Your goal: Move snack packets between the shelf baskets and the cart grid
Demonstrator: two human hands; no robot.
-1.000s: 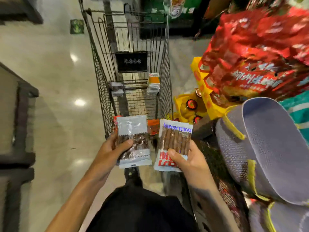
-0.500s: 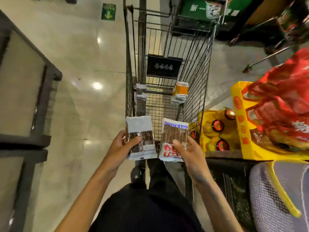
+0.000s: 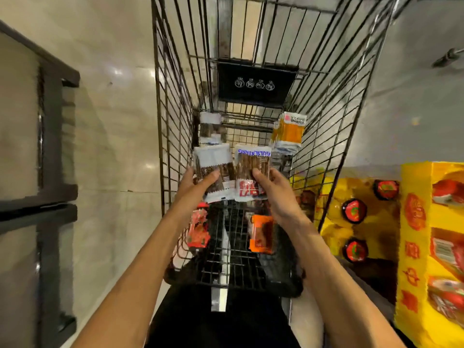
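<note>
Well, nearest to me, the folded wire grid [image 3: 238,262] at the handle end of the cart [image 3: 175,109] is carrying two packets: a red packet [image 3: 198,231] lying on its left side and an orange packet [image 3: 261,233] lying on its right, well apart from each other. Just beyond them I am holding two more over the cart's basket. My left hand [image 3: 195,189] is gripping a silver packet [image 3: 213,169] of brown sticks, thumb curled across its front and fingers behind. My right hand [image 3: 275,194] is pinching a packet with blue lettering [image 3: 253,172] (red characters are showing along its lower edge), thumb on the front. These two are sitting side by side, edges nearly touching, both upright. Farther on, another silver packet [image 3: 211,126] is leaning at the basket's left wall, and a yellow-orange packet [image 3: 288,131] is standing against the right wall. Beyond those, a black placard [image 3: 253,82] is hanging across the wires. To my right, a yellow display box [image 3: 414,222] is sitting outside the cart.
</note>
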